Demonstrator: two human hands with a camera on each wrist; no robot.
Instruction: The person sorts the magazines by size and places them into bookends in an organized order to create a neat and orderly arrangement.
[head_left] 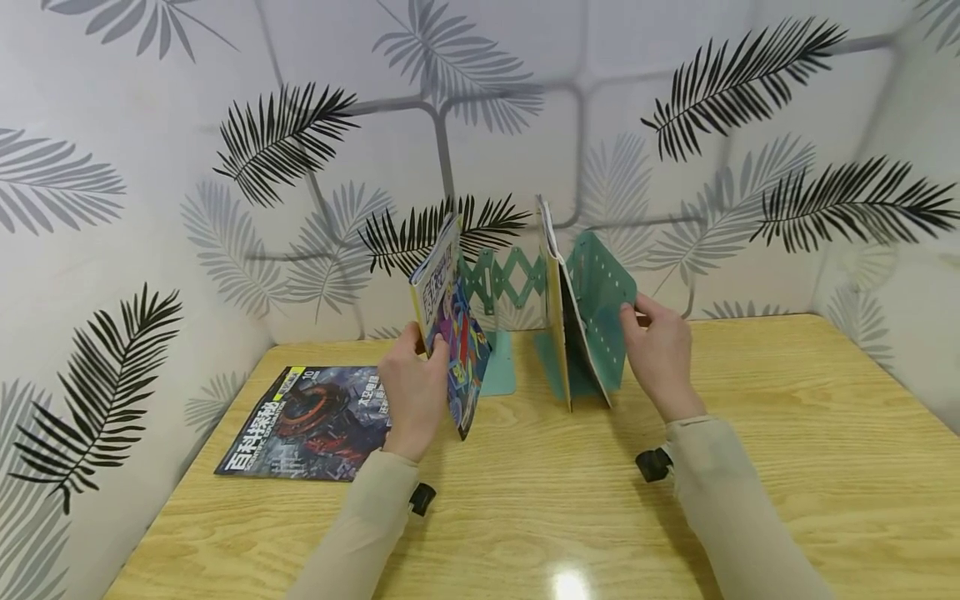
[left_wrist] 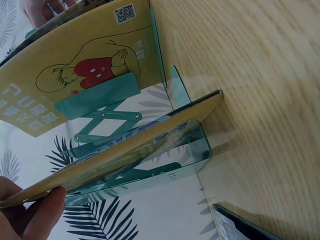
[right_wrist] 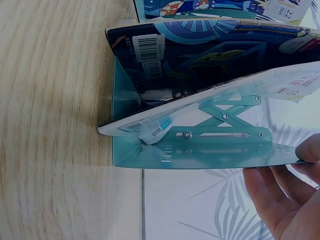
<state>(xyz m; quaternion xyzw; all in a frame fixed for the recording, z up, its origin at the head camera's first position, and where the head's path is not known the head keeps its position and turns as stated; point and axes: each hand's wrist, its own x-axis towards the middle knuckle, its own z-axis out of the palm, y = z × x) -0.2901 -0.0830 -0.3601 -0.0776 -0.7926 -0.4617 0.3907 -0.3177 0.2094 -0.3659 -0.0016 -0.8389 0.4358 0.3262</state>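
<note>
A cartoon-covered magazine (head_left: 463,342) is held tilted on edge by the left hand (head_left: 414,383), its near edge pinched between thumb and fingers, at the left end of a teal expanding bookend (head_left: 501,367); whether its lower edge is borne by the base plate cannot be told. With twelve o'clock taken as straight away from the person, the bookend is set at twelve, near the leaf-patterned wall covering (head_left: 502,158). At about one o'clock, the perforated end plate (head_left: 603,304) is gripped at its near edge by the right hand (head_left: 662,354), the thumb set on the inner face and the fingers outside. Between the hands, two standing magazines (head_left: 557,321) are leaned together at the top and parted at the bottom, and a science magazine (head_left: 315,429) is laid flat on the wooden table (head_left: 517,517) at ten o'clock. The held magazine is judged light, floppy across the pages and slick on its glossy cover, with corners easily creased; it would best be taken by the spine, with all pages caught. The bookend is judged stiff in its plates but free to slide at the scissor lattice (right_wrist: 225,116), so an end plate makes the surest hold.
</note>
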